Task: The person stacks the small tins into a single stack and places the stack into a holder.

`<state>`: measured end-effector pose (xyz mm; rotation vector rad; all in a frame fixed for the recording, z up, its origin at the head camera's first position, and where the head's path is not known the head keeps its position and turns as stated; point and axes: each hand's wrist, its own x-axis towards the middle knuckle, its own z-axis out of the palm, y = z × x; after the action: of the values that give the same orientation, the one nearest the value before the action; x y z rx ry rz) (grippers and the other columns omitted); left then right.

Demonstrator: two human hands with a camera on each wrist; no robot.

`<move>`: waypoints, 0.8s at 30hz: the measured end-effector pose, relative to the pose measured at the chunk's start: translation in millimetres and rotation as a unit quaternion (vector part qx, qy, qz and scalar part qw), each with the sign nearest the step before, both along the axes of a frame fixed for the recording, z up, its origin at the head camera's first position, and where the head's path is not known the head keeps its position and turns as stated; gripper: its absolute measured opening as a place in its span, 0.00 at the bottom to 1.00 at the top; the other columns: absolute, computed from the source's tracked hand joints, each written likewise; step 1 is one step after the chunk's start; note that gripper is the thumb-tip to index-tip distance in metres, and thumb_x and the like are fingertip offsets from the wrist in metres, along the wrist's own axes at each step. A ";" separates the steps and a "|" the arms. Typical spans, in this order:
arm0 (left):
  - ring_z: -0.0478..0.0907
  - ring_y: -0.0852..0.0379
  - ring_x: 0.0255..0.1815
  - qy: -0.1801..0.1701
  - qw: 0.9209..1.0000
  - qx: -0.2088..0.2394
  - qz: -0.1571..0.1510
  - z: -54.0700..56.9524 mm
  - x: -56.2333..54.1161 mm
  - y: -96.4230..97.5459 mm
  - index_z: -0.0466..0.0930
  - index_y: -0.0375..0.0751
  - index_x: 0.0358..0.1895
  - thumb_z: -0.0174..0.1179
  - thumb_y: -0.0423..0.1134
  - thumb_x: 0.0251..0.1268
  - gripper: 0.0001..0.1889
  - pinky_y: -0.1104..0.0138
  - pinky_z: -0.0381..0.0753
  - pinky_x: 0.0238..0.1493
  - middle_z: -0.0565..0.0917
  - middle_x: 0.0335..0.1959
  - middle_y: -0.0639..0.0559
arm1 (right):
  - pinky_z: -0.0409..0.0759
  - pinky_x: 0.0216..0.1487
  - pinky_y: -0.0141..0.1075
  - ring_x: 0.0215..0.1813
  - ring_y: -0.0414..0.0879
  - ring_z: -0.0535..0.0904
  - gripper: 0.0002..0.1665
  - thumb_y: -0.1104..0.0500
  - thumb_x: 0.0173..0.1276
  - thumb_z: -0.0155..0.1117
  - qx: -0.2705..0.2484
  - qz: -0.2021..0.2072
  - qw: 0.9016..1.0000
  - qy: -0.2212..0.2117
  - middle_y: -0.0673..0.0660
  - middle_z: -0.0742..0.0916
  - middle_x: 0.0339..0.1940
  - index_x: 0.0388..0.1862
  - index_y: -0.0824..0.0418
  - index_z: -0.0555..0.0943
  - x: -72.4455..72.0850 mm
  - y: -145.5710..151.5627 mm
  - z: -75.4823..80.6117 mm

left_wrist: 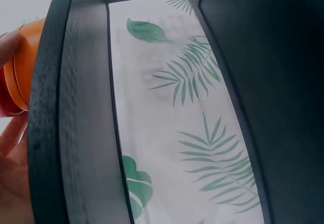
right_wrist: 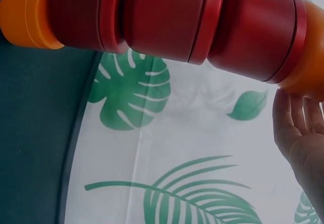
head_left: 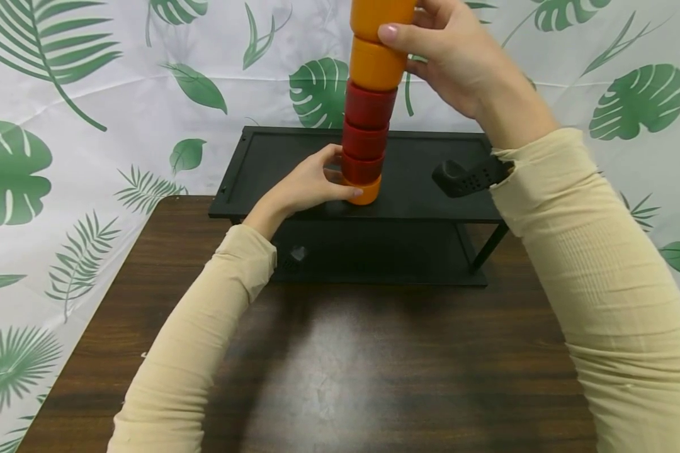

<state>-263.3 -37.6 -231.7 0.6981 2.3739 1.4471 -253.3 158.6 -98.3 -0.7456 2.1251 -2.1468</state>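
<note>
A tall stack of cups stands near the front edge of the black shelf, leaning slightly right toward its top. Its lowest piece is an orange cup (head_left: 368, 192); three red cups (head_left: 366, 139) sit above it, then orange cups (head_left: 376, 64) that run out of the head view. My left hand (head_left: 305, 184) holds the base, thumb across the bottom orange cup and fingers round the far side. High up, my right hand (head_left: 458, 55) grips the upper orange cups between thumb and fingers. The right wrist view shows fingers (right_wrist: 296, 110) against an orange cup above the red ones.
The two-tier black shelf (head_left: 425, 179) stands on a dark wood table (head_left: 345, 352), its lower board (head_left: 374, 251) close above the tabletop. Behind hangs a white cloth (head_left: 226, 50) with green leaf prints. A black wrist device (head_left: 467, 178) juts from the right sleeve.
</note>
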 end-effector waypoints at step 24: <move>0.65 0.49 0.70 -0.010 1.000 -0.017 0.000 4.9 3.3 -5.6 0.54 0.49 0.73 0.66 0.43 0.59 0.40 0.54 0.69 0.68 0.66 0.69 0.49 | 0.57 0.77 0.42 0.68 0.50 0.65 0.29 0.63 0.70 0.57 0.024 -0.016 1.000 -0.008 0.55 0.72 0.64 0.69 0.53 0.65 3.7 7.3 1.1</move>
<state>-260.0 -43.2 -226.8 0.6730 2.3772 1.4037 -249.7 166.0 -97.2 -0.6933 2.1870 -2.1021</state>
